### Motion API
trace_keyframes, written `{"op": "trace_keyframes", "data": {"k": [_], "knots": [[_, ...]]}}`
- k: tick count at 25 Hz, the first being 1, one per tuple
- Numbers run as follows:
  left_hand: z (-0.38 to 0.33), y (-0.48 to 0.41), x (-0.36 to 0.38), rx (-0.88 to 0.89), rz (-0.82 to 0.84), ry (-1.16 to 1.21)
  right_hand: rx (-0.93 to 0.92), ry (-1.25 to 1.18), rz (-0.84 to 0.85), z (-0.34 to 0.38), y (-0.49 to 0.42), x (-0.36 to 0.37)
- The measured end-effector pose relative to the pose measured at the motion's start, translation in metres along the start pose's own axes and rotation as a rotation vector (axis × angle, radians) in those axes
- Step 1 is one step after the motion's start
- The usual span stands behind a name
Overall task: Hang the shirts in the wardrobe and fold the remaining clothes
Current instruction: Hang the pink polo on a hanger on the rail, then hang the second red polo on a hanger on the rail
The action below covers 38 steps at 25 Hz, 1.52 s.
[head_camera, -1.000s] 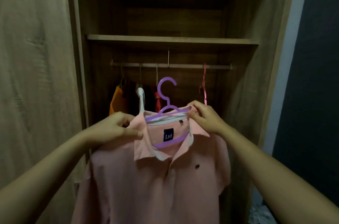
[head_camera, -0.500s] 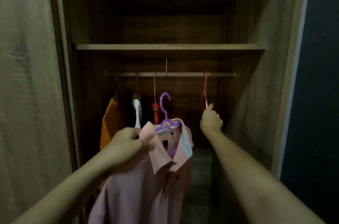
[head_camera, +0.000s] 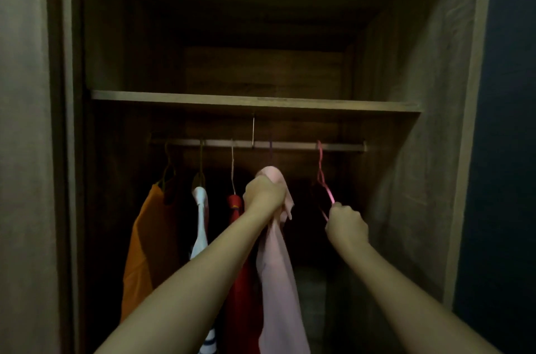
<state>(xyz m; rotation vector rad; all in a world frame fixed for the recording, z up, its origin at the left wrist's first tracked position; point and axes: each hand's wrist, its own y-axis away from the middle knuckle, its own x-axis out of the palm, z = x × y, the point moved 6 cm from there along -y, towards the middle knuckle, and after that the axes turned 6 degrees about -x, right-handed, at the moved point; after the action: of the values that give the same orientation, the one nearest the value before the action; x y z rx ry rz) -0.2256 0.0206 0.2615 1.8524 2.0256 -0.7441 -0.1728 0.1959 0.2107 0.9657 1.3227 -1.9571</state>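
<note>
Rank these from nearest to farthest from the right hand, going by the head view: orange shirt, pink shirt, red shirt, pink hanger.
1. pink hanger: gripped by the right hand itself, farthest right.
2. pink shirt: just to the left, gripped by the left hand.
3. red shirt: hanging left of the pink shirt.
4. orange shirt: hanging at the far left.

Both your bare arms reach forward and up. Your left hand (head_camera: 265,194) grips the bunched top of a pale pink fabric shirt (head_camera: 275,266). Your right hand (head_camera: 345,223), slightly lower, curls its fingers around a thin pink hanger (head_camera: 320,163).
</note>
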Motion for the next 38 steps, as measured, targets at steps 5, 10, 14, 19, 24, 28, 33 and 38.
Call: {"op": "trace_keyframes", "data": {"k": [5,10,14,19,24,28,33,38], "knots": [[-0.026,-0.041,0.022,-0.026,-0.015,0.063,0.005,0.005,0.017,-0.004,-0.001,-0.008],[-0.006,-0.047,0.061,-0.118,0.035,0.154,-0.037,0.091,-0.023,-0.012,0.002,-0.013],[-0.004,-0.033,0.086,-0.103,0.076,0.27,-0.026,0.207,-0.045,-0.017,0.005,-0.016],[-0.004,-0.011,0.08,-0.007,0.05,0.09,0.002,0.147,-0.006,-0.021,0.016,-0.018],[0.013,0.034,0.037,0.08,-0.048,0.047,-0.197,0.127,-0.141,-0.002,0.055,-0.03],[0.081,0.081,-0.005,0.151,-0.116,0.054,-0.431,0.022,-0.098,0.032,0.112,-0.005],[0.209,0.186,-0.062,0.059,-0.316,-0.046,-0.703,-0.133,0.113,0.097,0.216,0.053],[0.339,0.27,-0.112,-0.132,-0.368,-0.256,-0.875,-0.288,0.346,0.177,0.312,0.095]]}}
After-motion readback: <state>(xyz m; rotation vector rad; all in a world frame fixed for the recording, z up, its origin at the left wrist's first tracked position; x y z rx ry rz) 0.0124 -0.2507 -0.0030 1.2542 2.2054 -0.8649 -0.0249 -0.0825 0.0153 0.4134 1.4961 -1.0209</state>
